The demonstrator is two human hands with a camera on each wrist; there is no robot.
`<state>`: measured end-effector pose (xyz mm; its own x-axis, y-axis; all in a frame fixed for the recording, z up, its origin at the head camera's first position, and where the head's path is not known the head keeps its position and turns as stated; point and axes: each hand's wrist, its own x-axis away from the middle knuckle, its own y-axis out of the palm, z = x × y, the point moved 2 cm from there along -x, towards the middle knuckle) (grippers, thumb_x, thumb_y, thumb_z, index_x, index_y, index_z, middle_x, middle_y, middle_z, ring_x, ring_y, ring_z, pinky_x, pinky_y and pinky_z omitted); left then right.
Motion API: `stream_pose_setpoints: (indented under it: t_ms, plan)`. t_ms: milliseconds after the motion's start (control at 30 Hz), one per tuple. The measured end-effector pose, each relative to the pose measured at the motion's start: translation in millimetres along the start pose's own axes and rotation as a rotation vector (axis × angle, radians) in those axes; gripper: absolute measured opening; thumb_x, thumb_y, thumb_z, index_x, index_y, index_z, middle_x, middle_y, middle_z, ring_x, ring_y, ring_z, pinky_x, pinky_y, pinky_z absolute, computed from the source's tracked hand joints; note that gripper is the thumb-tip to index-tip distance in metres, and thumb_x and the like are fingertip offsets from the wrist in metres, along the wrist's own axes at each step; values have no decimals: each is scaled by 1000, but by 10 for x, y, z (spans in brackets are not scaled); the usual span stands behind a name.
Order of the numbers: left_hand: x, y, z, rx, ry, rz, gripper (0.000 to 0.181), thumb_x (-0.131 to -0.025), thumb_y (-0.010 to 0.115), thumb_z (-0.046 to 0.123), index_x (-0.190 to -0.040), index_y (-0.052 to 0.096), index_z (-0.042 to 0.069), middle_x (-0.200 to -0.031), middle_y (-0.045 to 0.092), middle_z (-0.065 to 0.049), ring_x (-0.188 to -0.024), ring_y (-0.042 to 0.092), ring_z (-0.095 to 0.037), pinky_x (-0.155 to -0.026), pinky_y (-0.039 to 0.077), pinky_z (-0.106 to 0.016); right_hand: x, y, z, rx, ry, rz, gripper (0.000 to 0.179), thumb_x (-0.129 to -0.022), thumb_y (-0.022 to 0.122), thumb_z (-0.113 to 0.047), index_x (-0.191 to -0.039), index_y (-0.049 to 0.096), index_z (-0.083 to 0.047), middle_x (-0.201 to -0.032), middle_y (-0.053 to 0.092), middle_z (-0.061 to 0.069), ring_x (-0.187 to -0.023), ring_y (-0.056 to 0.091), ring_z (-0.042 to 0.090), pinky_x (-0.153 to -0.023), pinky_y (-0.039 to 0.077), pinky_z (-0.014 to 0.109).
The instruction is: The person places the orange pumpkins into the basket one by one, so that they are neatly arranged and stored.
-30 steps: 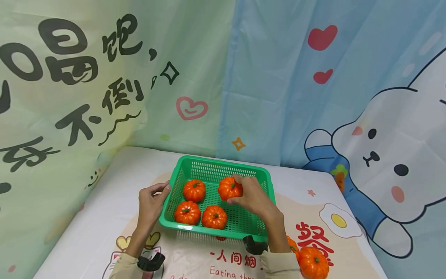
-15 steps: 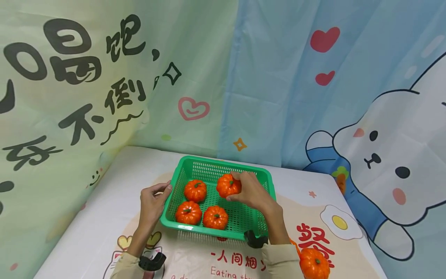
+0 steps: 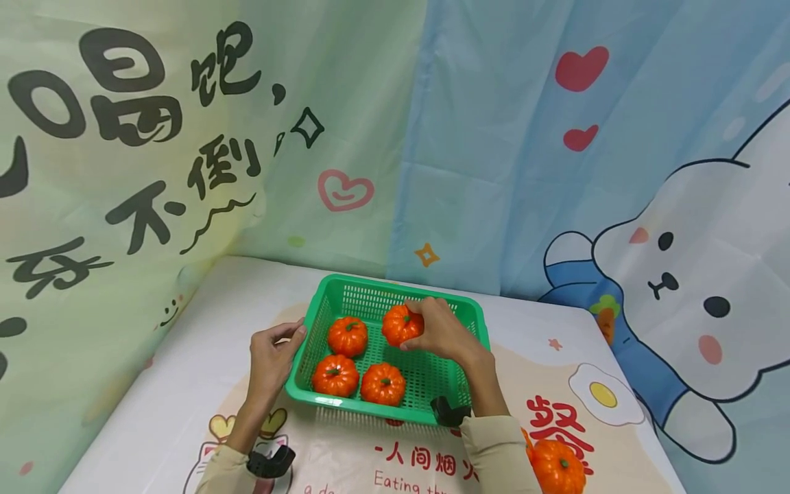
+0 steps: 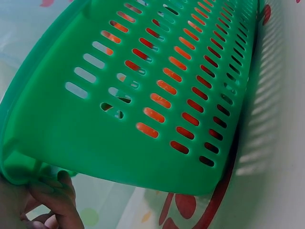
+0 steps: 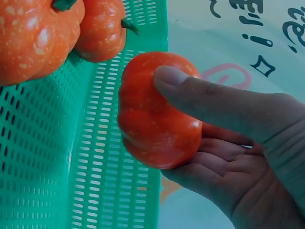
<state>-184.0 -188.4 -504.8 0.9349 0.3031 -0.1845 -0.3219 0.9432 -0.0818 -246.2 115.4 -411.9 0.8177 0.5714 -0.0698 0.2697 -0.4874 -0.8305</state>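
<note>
A green plastic basket [image 3: 432, 398] with slotted sides stands on the table. Three small orange pumpkins sit in its left and front part: a back one [image 3: 348, 337], a front-left one [image 3: 335, 376] and a front-middle one [image 3: 383, 385]. Another small pumpkin [image 5: 157, 114] is in my right hand [image 3: 441, 329], thumb on one side and fingers on the other, over the back half of the basket. My left hand [image 3: 274, 353] grips the basket's left rim. In the left wrist view its curled fingers [image 4: 55, 200] show at the rim's corner.
Outside the basket, a further orange pumpkin [image 3: 558, 466] lies at the front right, with part of another behind the right sleeve [image 3: 496, 453]. A printed cloth [image 3: 426, 473] covers the table. Printed curtains [image 3: 457, 137] hang behind it.
My right hand has shifted slightly left and toward the back of the basket with the pumpkin in its grip. The left hand stays at the rim.
</note>
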Motion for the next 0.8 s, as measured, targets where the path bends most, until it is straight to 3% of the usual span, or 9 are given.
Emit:
stream_pose_setpoints:
  t_ms: [267,500,800]
  plan:
    - [-12,8,-21,23,-7,-7,22,-104,73,5,-116,79,-12,-127,77,-28,-66,74,-1,-63,60,-17,-111,54,105,19,-10,-25,72,-78,99,-7,-141,69,8,-127,79,20,-103,75,25,-85,65,35]
    - [-21,9,-24,23,-7,-6,24,-104,74,8,-115,79,-12,-120,78,-32,-68,74,-1,-62,61,-17,-198,95,192,45,-39,-98,76,-76,100,-7,-143,66,9,-134,76,23,-107,77,27,-87,66,34]
    - [-25,-5,-45,38,-21,-10,24,-104,74,8,-115,79,-12,-123,77,-31,-65,73,-1,-60,60,-18,-279,217,315,44,-45,-164,79,-73,103,-9,-141,66,10,-141,71,24,-102,75,19,-82,62,26]
